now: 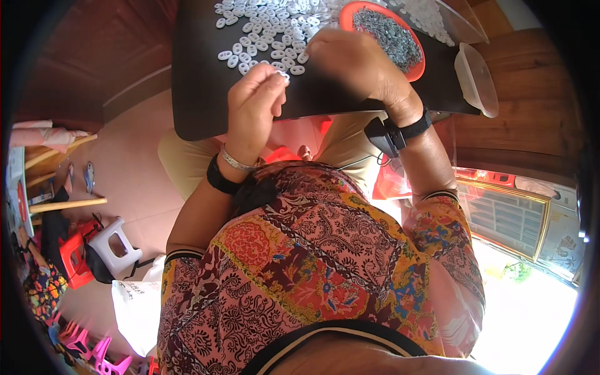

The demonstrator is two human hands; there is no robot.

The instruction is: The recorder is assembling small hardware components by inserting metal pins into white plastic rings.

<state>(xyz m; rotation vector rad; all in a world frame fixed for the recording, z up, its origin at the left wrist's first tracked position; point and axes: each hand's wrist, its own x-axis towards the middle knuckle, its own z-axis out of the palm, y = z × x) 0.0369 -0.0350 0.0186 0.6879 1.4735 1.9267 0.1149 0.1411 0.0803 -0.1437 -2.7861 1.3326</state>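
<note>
My left hand is closed in a pinch near the table's front edge. Between its thumb and fingertips is a small white oval piece, only partly showing. My right hand is over the table, beside the white pieces and close to the red basin; its fingers are smeared by motion, so I cannot make out whether they hold anything. Many white oval pieces with two holes lie loose on the black table. An orange-red basin holds a heap of small grey metal-looking parts.
A clear plastic tub stands at the table's right edge, near a wooden panel. More whitish pieces lie at the far right. Stools, one grey and one red, stand on the floor to the left.
</note>
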